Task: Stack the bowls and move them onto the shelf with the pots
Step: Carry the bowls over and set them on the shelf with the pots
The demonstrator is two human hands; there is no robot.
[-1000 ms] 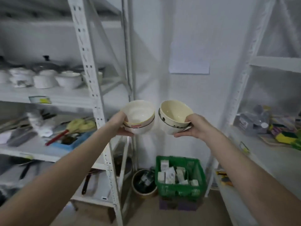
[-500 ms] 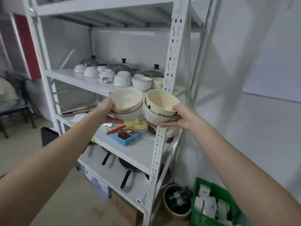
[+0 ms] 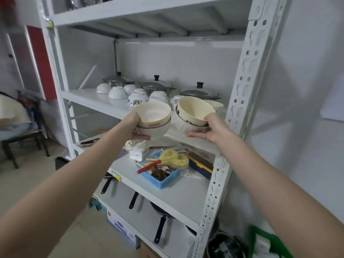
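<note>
Since approx. 1 s ago view has swung from wall to rack, so both bowl stacks, left hand (image 3: 136, 125) fingers clamped round left stack (image 3: 154, 120), right hand (image 3: 210, 130) cupping right stack (image 3: 194, 113), now sit at front edge of pot shelf (image 3: 89, 96), ready for set-down.

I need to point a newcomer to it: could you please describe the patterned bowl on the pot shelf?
Find the white rack's shelf with lidded pots. Upturned bowls sit in front of them. The patterned bowl alone has dark printed decoration; its neighbours are plain white.
</note>
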